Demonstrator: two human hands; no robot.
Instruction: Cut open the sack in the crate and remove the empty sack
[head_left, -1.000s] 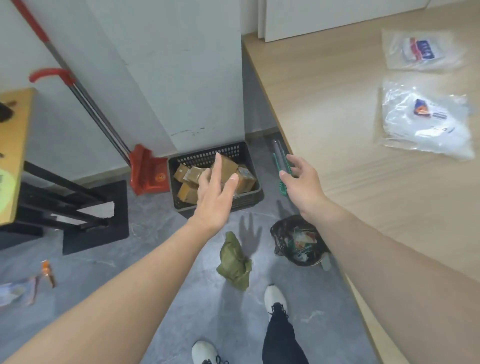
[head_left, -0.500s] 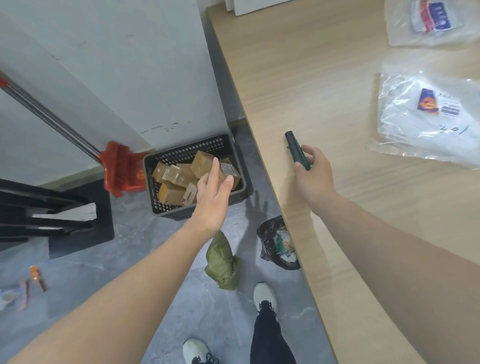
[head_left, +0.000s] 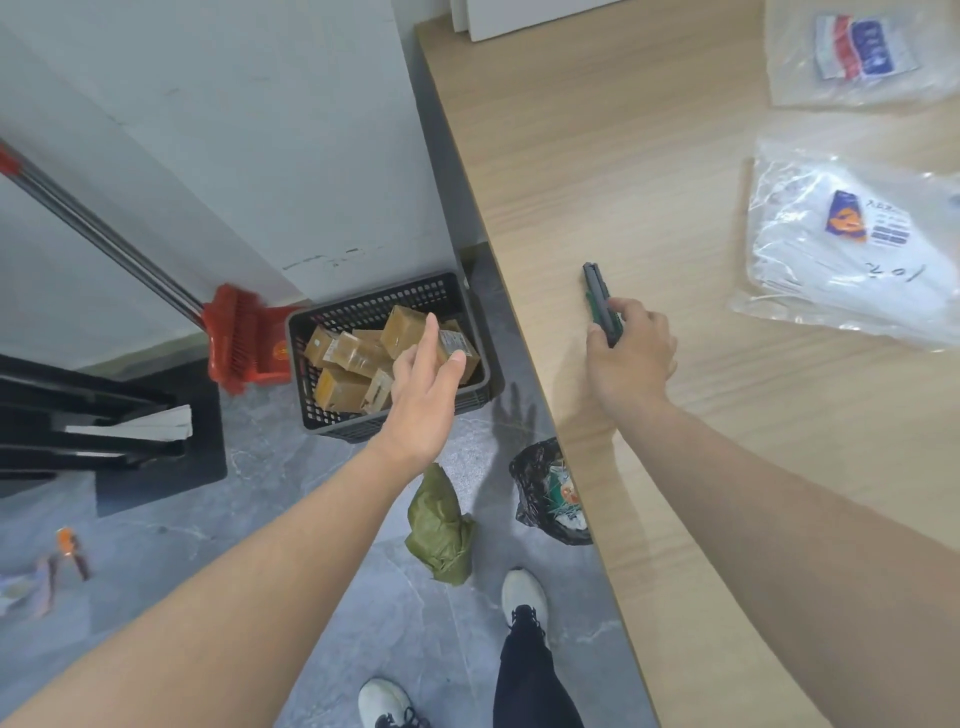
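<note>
A black plastic crate (head_left: 358, 312) stands on the grey floor against the wall, holding several brown wrapped blocks (head_left: 340, 387). A crumpled green sack (head_left: 440, 527) lies on the floor in front of it, near my feet. My left hand (head_left: 423, 392) hovers above the crate's front right corner, fingers apart and empty. My right hand (head_left: 628, 358) rests on the wooden table (head_left: 649, 156) near its left edge, fingers closed on a dark green utility knife (head_left: 600, 299) whose far end lies on the tabletop.
A black rubbish bag (head_left: 543, 491) sits at the table's edge. A red dustpan (head_left: 244, 340) with a long handle leans on the wall left of the crate. Two clear plastic packets (head_left: 852, 244) lie on the table. A black stand (head_left: 104, 421) is at left.
My right hand carried the knife from beside the table's edge up onto the tabletop and lowered it there. The left hand stayed over the crate. The view shifted right.
</note>
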